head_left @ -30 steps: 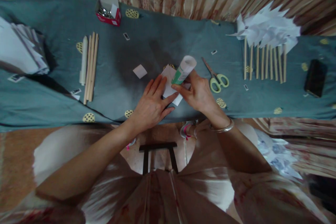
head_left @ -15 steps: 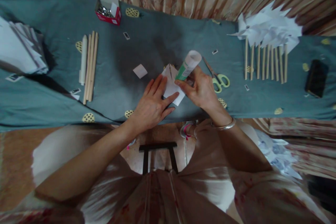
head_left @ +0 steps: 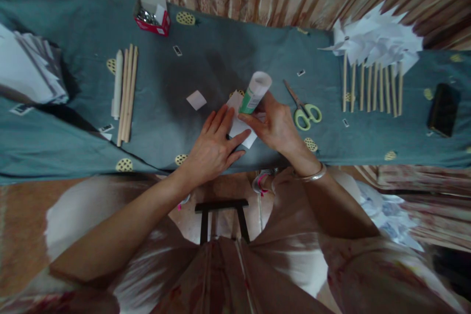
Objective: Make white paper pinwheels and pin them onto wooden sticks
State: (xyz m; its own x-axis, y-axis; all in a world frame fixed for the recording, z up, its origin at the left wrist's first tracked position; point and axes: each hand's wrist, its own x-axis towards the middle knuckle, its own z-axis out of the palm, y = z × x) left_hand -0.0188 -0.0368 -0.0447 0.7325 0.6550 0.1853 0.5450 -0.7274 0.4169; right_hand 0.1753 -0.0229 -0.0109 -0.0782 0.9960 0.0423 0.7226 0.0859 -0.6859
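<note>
A green and white glue stick (head_left: pixel 255 92) is gripped in my right hand (head_left: pixel 276 122), tilted with its white end up. Its lower end is over a small piece of white paper (head_left: pixel 239 130) on the table; whether it touches is hidden by my fingers. My left hand (head_left: pixel 214 146) lies flat across the left side of this paper, fingers spread, pressing it on the cloth. A small white paper square (head_left: pixel 196 100) lies just beyond the left fingertips. Scissors with light green handles (head_left: pixel 307 114) rest to the right of my right hand.
Wooden sticks (head_left: pixel 127 95) and a white candle-like rod (head_left: pixel 117 83) lie at left, near stacked white paper (head_left: pixel 27 71). A red box (head_left: pixel 159 25) of metal pieces stands behind. At right are paper pinwheels (head_left: pixel 379 41) on sticks and a dark phone-like object (head_left: pixel 444 110).
My right hand has moved a little to the left with the glue stick, uncovering more of the scissors. My left hand and the paper have stayed in place.
</note>
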